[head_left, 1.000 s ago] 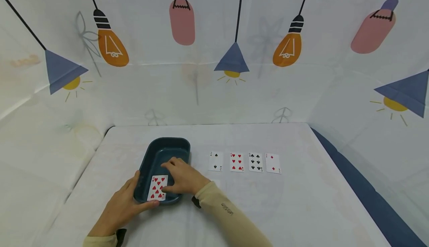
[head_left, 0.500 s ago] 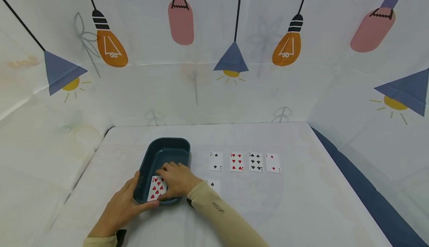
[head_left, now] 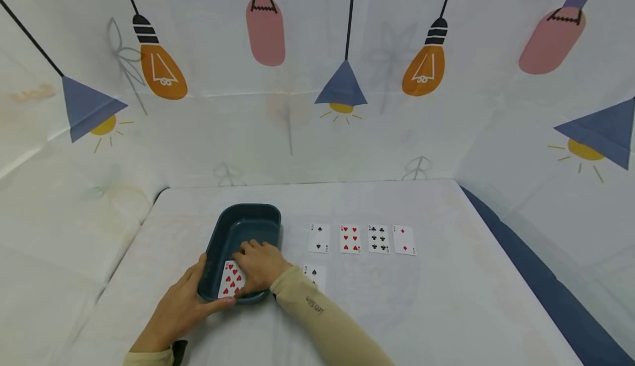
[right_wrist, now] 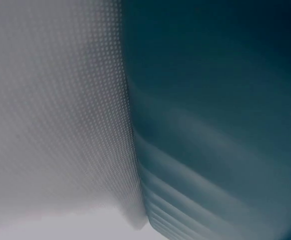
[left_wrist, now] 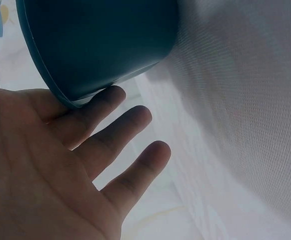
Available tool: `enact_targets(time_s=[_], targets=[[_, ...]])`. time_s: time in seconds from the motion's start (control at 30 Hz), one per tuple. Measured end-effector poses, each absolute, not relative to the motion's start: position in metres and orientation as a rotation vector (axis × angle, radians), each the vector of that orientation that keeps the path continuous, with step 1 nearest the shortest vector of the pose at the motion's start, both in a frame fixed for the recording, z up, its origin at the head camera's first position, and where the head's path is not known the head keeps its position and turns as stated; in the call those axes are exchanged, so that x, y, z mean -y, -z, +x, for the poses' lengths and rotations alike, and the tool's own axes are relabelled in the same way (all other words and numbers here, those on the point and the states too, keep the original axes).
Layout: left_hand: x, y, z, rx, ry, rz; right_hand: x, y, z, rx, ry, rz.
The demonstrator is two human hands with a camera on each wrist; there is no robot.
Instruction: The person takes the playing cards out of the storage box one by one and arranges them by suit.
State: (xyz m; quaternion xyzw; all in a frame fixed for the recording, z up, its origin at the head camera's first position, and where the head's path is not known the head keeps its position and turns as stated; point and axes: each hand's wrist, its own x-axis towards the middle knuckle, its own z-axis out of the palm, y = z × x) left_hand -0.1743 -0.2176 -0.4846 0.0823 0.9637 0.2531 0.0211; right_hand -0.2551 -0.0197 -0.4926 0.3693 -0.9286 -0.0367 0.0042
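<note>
A dark teal tray point(head_left: 250, 211) stands on the left part of the table, and a playing card point(head_left: 230, 280) with red hearts lies face up at its near end. My left hand point(head_left: 181, 300) holds the tray's near left corner, thumb on the front rim. In the left wrist view its fingers point(left_wrist: 120, 145) spread by the tray's outer wall point(left_wrist: 100, 45). My right hand point(head_left: 263, 267) reaches over the right rim, fingers bent over the card's right part, thumb near its lower edge. Its fingertips are partly hidden, so I cannot tell whether they pinch the card.
Right of the tray lies a row of face-up cards: two of spades point(head_left: 319, 238), hearts point(head_left: 350, 239), clubs point(head_left: 379, 239) and two of diamonds point(head_left: 404, 240). Another spade card point(head_left: 315, 274) lies below them, partly behind my right sleeve point(head_left: 322, 316). A white cloth point(head_left: 446, 300) covers the table.
My right hand has shifted slightly left and toward me over the heart card, its thumb now lower. The sleeve moving left uncovers the lower spade card. The left hand stays put.
</note>
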Motion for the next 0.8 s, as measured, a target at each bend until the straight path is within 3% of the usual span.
enact_targets(time_s=[0.8], targets=[[0.2176,0.4842,-0.1745,-2.972,-0.772,0.232,0.019,0.4922,-0.2546,2.932,-0.016,1.151]])
